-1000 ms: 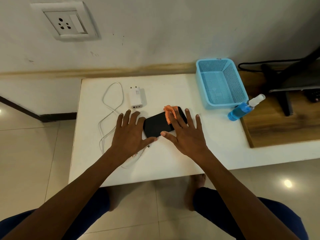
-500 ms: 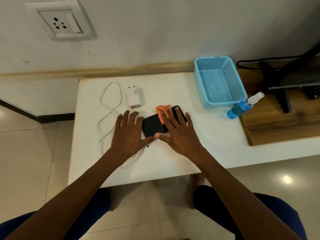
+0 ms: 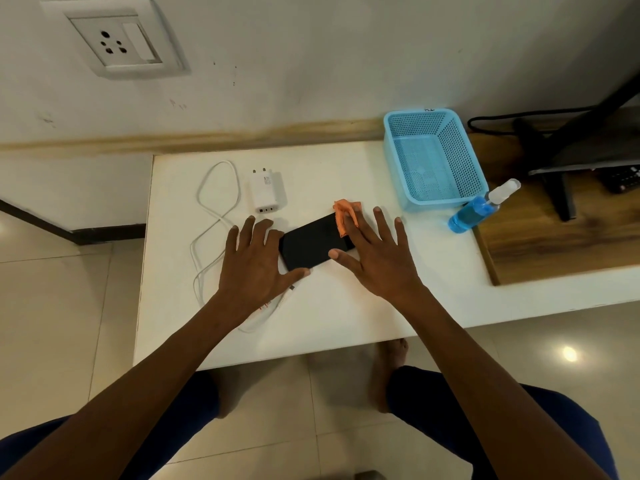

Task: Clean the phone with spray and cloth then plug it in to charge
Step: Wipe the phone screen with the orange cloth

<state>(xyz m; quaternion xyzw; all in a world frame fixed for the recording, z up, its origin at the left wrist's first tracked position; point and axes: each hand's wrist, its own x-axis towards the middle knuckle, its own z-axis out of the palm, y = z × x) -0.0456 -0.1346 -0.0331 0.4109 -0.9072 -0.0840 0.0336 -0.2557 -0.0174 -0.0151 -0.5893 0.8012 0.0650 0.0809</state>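
Observation:
A black phone (image 3: 310,242) lies flat on the white table (image 3: 346,313). My left hand (image 3: 254,263) rests flat beside the phone's left end, thumb against its near corner. My right hand (image 3: 379,251) presses an orange cloth (image 3: 344,216) onto the phone's right end with straight fingers; most of the cloth is hidden under them. A white charger adapter (image 3: 266,195) lies behind the phone, and a white cable (image 3: 211,216) loops at its left, partly under my left hand. A blue spray bottle (image 3: 479,209) lies on its side at the right. The wall socket (image 3: 116,43) is at the upper left.
A light blue mesh basket (image 3: 460,157) stands at the table's back right, next to the spray bottle. A wooden board (image 3: 554,244) with a black stand (image 3: 561,157) and a dark cord lies further right. My knees are below the table's front edge.
My right hand with the cloth slid left over the phone, then back right toward its far end. The left hand has stayed put beside the phone.

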